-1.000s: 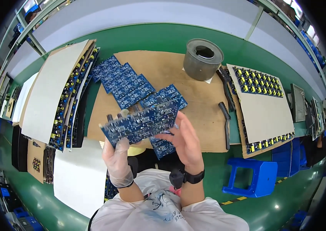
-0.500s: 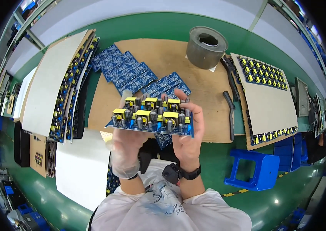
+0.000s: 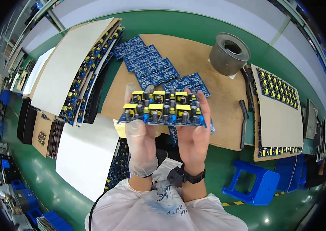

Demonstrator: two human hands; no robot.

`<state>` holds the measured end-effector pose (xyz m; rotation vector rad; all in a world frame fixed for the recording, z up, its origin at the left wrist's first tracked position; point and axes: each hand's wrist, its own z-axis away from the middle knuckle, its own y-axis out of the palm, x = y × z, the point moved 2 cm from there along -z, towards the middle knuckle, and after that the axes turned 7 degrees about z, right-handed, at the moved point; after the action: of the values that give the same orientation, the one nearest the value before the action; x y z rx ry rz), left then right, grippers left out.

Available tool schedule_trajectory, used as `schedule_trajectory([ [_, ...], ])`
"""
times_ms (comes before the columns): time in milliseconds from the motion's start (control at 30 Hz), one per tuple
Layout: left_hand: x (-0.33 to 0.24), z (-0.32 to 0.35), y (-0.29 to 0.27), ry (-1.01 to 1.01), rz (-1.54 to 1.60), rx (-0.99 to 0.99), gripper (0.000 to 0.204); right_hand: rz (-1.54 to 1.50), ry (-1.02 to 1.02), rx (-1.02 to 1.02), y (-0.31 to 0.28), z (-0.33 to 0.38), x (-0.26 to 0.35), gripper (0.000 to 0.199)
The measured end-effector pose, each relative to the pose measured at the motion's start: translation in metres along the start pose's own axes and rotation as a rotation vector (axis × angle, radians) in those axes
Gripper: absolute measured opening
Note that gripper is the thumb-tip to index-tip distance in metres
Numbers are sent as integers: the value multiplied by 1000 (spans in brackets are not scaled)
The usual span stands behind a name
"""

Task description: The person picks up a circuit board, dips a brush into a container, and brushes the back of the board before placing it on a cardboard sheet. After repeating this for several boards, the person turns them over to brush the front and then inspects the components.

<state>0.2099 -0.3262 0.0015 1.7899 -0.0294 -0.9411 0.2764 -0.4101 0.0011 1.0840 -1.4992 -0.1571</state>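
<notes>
Your gloved left hand [image 3: 142, 144] and bare right hand [image 3: 193, 134] grip the panel [image 3: 163, 109] by its ends, held level above the bench [image 3: 217, 46]. Keep your fingers off the parts. At 1 o'clock, the grey drum [image 3: 229, 54]: contents cannot be seen.

Board's [image 3: 162, 109] underside behind hands [image 3: 167, 142]

The hands [image 3: 167, 140] have flipped the circuit board [image 3: 162, 108] component-side up; raised it closer.
</notes>
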Motion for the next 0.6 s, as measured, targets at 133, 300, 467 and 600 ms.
schedule_trajectory([
  [133, -5, 0, 3, -10, 21, 27, 84, 13, 29, 12, -1, 1, -2, 82],
  [300, -6, 1, 5, -14, -159, 56, 86, -30, 31, 28, -3, 1, -3, 82],
  [467, -12, -1, 4, -24, 19, 89, 91, -151, 66, -15, -1, 2, -3, 86],
  [600, -16, 3, 15, -42, 65, 127, 100, -204, 45, 16, -10, 1, -6, 78],
])
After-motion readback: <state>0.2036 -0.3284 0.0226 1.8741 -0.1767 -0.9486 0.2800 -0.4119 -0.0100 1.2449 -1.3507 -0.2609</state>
